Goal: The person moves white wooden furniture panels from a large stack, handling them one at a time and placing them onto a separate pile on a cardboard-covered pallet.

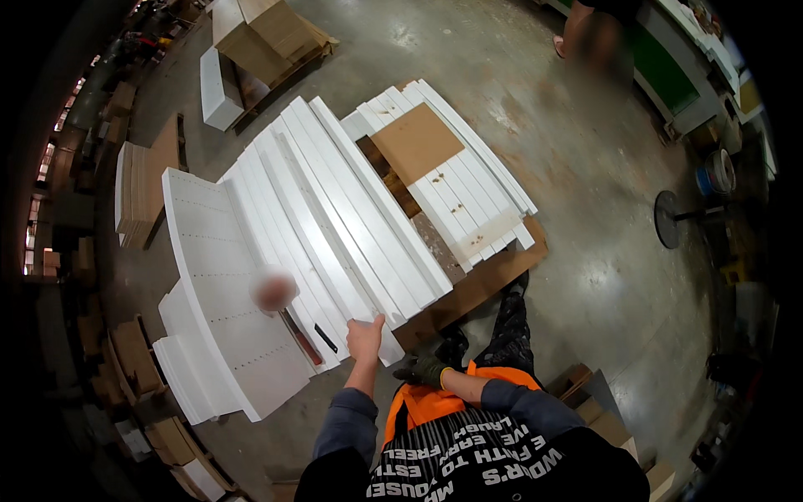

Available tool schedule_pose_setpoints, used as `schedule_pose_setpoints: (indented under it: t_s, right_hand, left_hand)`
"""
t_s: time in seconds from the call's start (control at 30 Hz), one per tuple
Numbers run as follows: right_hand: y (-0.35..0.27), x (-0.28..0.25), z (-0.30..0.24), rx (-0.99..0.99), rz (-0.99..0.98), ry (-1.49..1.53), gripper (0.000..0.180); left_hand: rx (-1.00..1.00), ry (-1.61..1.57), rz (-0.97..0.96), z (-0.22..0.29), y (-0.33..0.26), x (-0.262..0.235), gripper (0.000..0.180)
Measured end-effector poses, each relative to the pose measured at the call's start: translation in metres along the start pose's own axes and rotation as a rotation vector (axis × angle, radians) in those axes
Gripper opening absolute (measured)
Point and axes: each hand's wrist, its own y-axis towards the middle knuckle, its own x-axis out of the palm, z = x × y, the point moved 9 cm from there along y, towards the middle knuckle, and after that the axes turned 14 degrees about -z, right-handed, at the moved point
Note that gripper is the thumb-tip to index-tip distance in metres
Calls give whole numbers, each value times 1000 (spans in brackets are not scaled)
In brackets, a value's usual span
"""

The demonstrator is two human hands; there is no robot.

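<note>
White boards (339,201) bear one black tool (325,338), one brown panel (416,142). Left hand (364,340) grips one board's near end; gloved right hand's (421,371) closure unclear.

Passage over floor (598,243), rightward; boards (355,217) (stacked) ahead

Dim, bent edges; soft glare on floor (406,35); 2 blurred patches (274,289)

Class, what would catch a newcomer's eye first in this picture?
Probably the white boards spread across the middle, with a brown panel atop the farther ones. Next come the bare left hand at a board's near end and the dark-gloved right hand beside the orange garment.
</note>
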Motion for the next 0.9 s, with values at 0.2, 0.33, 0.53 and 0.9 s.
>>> schedule_pose_setpoints:
  t_s: [0.2, 0.33, 0.53, 0.9]
  right_hand:
    - [-18, 8, -30, 52, -4, -109, 31]
    - [-8, 7, -19, 40, 10, -296, 37]
    - [7, 14, 5, -179, 25, -543, 28]
    - [2, 17, -8, -194, 20, -412, 26]
  left_hand:
    - [-12, 11, 19, -34, -12, 23, 70]
    - [-26, -26, 19, -35, -19, 27, 63]
    - [-28, -48, 45, -43, -11, 34, 59]
    - [-42, -60, 70, -47, -11, 29, 58]
